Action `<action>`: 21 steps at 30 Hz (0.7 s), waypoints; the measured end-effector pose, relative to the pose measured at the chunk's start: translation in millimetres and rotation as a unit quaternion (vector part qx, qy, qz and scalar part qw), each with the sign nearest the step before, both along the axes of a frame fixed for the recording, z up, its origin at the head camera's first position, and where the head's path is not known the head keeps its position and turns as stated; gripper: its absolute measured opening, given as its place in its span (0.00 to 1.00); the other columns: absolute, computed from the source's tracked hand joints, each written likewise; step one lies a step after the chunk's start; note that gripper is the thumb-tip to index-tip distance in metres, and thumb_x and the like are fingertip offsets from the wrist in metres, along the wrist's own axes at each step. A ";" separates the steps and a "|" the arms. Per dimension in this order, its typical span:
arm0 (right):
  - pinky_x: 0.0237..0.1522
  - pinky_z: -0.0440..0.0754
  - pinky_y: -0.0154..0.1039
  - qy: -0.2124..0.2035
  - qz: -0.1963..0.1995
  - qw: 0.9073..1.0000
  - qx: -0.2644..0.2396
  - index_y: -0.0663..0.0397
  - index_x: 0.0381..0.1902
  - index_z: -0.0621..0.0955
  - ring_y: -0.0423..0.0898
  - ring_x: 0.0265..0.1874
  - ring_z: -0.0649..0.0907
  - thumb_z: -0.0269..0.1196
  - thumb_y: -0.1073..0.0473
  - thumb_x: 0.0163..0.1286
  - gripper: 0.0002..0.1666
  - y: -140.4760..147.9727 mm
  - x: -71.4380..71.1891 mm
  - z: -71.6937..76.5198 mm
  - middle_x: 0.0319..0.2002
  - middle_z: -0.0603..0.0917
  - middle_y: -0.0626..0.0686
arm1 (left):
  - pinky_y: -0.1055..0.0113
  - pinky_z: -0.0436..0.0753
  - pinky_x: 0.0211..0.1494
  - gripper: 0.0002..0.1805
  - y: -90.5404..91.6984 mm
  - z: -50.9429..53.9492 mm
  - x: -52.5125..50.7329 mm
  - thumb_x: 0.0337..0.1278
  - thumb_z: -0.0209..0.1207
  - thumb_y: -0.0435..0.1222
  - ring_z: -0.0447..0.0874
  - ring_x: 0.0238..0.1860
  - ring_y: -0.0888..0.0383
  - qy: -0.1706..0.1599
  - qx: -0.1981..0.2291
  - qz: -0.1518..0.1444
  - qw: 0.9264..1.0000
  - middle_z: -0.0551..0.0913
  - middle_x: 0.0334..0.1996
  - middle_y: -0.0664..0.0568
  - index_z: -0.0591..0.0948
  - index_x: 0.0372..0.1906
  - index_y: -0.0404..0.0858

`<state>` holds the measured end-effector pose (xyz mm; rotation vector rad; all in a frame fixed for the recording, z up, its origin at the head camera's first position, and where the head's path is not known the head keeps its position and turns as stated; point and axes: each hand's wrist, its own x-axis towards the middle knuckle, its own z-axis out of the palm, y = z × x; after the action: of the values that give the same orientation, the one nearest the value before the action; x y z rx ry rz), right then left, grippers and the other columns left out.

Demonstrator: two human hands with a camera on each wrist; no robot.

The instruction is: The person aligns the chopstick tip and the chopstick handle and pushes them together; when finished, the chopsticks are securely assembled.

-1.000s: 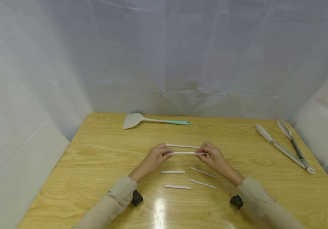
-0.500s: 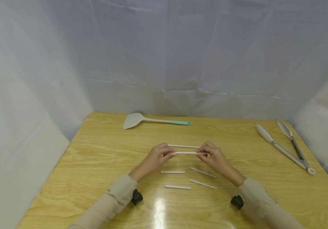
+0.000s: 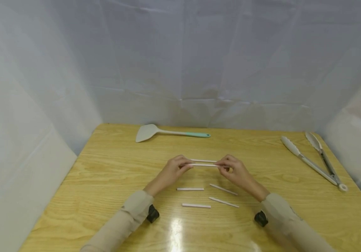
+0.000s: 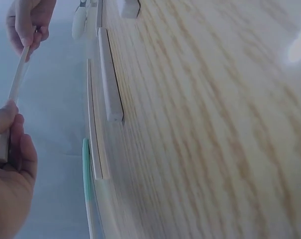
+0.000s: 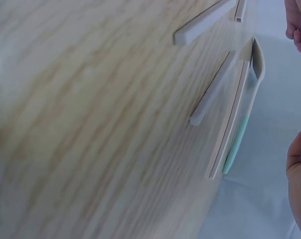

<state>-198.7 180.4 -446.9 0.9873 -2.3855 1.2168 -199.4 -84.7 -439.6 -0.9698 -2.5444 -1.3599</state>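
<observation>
While pinching a raised stick in left hand and right hand, hovers above the surface, apparently yet to place it; has four short sticks down nearer, one long stick farther.

No text, label, brand, number or sign can be read.

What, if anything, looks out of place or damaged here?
Nothing looks spilled or broken. Mildly askew: in the head view, the two right sticks on the table slant, while the two left sticks beside them lie nearly level. The held stick, between left hand and right hand, looks straight.
</observation>
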 end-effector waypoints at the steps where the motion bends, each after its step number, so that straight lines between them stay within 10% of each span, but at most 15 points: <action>1: 0.26 0.76 0.30 -0.002 -0.003 1.000 0.001 0.64 0.39 0.85 0.37 0.27 0.74 0.63 0.75 0.60 0.10 1.1 -0.1 -0.6 0.31 0.79 0.51 | 0.71 0.80 0.38 0.11 -0.1 -0.3 -0.6 0.63 0.57 0.32 0.79 0.35 0.57 -0.002 -0.001 0.001 1.000 0.81 0.36 0.47 0.83 0.46 0.30; 21: 0.23 0.73 0.29 -0.008 -0.046 0.999 0.027 0.63 0.31 0.85 0.35 0.23 0.72 0.69 0.72 0.54 0.06 21.5 -8.9 -12.5 0.25 0.78 0.48 | 0.69 0.79 0.40 0.13 -10.4 -6.8 -5.3 0.64 0.57 0.34 0.78 0.36 0.57 -0.064 -0.039 0.043 0.996 0.82 0.40 0.47 0.81 0.49 0.32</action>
<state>-207.6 201.9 -459.4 0.8749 -2.4589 1.1366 -204.6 -95.1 -446.4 -0.8003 -2.7169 -1.3490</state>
